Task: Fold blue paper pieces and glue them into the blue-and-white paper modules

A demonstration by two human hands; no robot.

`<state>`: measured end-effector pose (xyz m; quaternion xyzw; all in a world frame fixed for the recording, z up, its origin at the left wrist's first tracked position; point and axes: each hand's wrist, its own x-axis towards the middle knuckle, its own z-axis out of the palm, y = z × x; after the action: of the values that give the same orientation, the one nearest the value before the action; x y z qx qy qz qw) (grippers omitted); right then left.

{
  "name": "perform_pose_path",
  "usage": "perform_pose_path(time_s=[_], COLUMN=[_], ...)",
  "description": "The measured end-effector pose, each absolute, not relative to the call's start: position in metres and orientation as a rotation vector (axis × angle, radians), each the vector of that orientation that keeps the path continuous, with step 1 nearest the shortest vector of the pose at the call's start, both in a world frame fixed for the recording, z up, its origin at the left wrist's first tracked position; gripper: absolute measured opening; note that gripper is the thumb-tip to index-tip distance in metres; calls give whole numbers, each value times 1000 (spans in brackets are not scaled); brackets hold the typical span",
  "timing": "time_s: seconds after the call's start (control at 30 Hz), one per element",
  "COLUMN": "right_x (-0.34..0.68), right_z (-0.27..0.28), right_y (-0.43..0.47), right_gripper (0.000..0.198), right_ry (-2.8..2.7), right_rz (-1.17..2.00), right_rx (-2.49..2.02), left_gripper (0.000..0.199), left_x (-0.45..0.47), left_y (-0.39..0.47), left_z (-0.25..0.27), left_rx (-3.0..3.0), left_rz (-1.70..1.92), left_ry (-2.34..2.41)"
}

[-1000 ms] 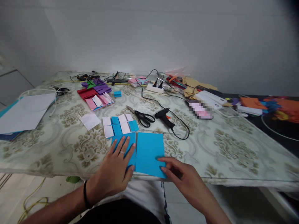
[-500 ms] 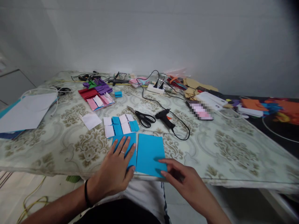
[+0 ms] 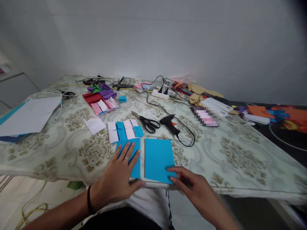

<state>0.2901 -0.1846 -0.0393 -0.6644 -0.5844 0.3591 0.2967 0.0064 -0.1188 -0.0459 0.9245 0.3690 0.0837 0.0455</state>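
The left hand (image 3: 118,179) lies flat, fingers spread, its grip wide, pressing one blue paper sheet (image 3: 135,159) onto the patterned surface (image 3: 216,153) at the near edge. Just beside it, a gap between them, the right hand (image 3: 194,188) pins the second blue sheet (image 3: 158,158) by its near corner with fingertips. Scissors (image 3: 147,122) and a glue gun (image 3: 169,123) lie beyond.

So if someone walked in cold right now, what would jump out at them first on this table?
Probably the two bright blue paper pieces at the near table edge: the left hand lies flat on the left blue piece, while the right hand touches the near corner of the right blue piece. Just behind them lie black scissors and a black glue gun with its cord, on the patterned table.
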Motion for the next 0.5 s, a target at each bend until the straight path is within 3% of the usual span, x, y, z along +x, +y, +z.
perform_pose_path(time_s=[0.1, 0.3, 0.4, 0.5], right_x=[291, 298, 300, 301], right_z=[-41, -44, -46, -49], right_y=[-182, -178, -176, -176], right_gripper=[35, 40, 42, 42], right_ry=[-1552, -1594, -1620, -1639], right_rz=[933, 887, 901, 869], right_rx=[-1767, -1780, -1779, -1767], left_gripper=[102, 72, 58, 38], left_x=[1, -27, -54, -90], left_y=[-124, -130, -120, -101], left_z=[-43, -10, 17, 35], left_rx=[2804, 2599, 2304, 1926], left_rz=[184, 75, 277, 797], left_ry=[1033, 666, 669, 1125])
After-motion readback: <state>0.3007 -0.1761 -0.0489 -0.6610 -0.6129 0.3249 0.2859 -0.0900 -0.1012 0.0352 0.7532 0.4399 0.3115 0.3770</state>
